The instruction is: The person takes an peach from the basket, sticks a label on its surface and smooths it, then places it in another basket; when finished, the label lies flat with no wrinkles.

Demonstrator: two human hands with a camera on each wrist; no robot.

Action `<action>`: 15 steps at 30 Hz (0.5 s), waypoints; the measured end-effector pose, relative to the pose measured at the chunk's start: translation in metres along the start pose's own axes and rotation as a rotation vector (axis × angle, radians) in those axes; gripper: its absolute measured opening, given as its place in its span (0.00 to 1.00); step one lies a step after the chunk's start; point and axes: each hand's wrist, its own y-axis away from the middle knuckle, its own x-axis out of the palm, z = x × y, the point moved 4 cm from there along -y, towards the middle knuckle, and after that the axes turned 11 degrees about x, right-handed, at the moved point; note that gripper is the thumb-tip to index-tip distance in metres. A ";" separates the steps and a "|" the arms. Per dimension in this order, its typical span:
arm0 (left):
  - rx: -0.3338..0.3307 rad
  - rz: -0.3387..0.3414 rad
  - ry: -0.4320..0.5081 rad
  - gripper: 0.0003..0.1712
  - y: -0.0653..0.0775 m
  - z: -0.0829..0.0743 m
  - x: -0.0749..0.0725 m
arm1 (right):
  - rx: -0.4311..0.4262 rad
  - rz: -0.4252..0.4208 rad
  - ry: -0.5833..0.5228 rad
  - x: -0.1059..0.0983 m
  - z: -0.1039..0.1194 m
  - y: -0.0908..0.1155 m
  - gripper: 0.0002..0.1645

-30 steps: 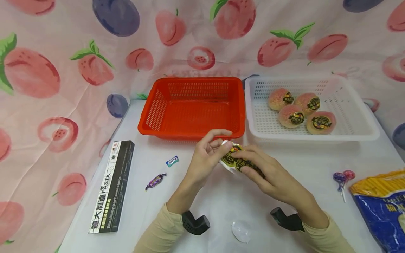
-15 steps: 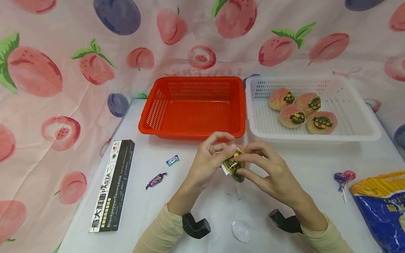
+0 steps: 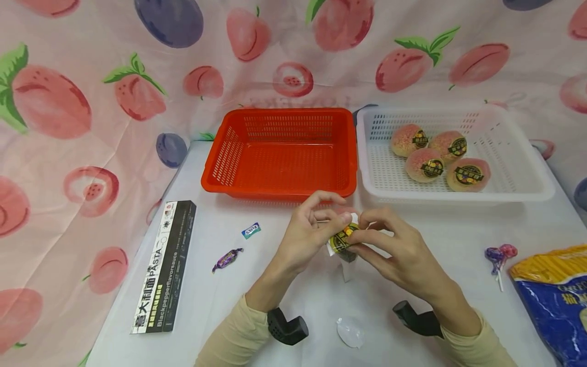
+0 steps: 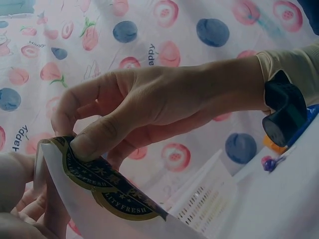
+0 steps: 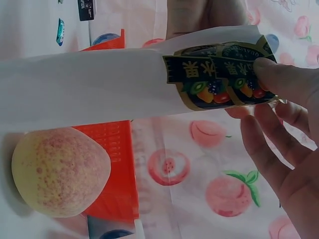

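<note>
Between both hands is a strip of black-and-gold fruit stickers [image 3: 341, 239] on white backing, curved in the head view. My left hand [image 3: 304, 234] pinches its left end with the thumb on top and the index finger raised. My right hand [image 3: 403, 255] pinches the other side at a sticker's edge. The right wrist view shows the right thumb [image 5: 279, 74] on the printed labels and the long white backing [image 5: 89, 92] stretching left. A pink-speckled peach [image 5: 60, 172] sits on the table close by, mostly hidden behind the hands in the head view.
Behind the hands stand a red basket [image 3: 279, 193] and a white basket [image 3: 458, 196] holding several labelled peaches [image 3: 468, 174]. To the left lie a pasta box [image 3: 165, 267] and two wrapped candies [image 3: 227, 260]. Lollipops [image 3: 500, 255] and a blue-yellow bag [image 3: 555, 295] lie right; a clear scrap [image 3: 350, 332] in front.
The sticker strip has gone from lying slanted across the right fingers to a curved, more upright pose. The right fingers have drawn back to its edge, and the left hand has shifted slightly right.
</note>
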 end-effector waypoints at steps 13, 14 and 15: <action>-0.007 0.004 -0.024 0.17 0.000 0.001 0.002 | 0.006 0.082 -0.119 -0.007 0.001 -0.002 0.07; -0.008 0.003 -0.025 0.17 0.000 0.000 0.002 | 0.007 0.088 -0.124 -0.008 0.001 -0.002 0.10; -0.008 0.002 -0.024 0.16 0.000 -0.001 0.002 | 0.006 0.089 -0.121 -0.008 0.002 -0.002 0.12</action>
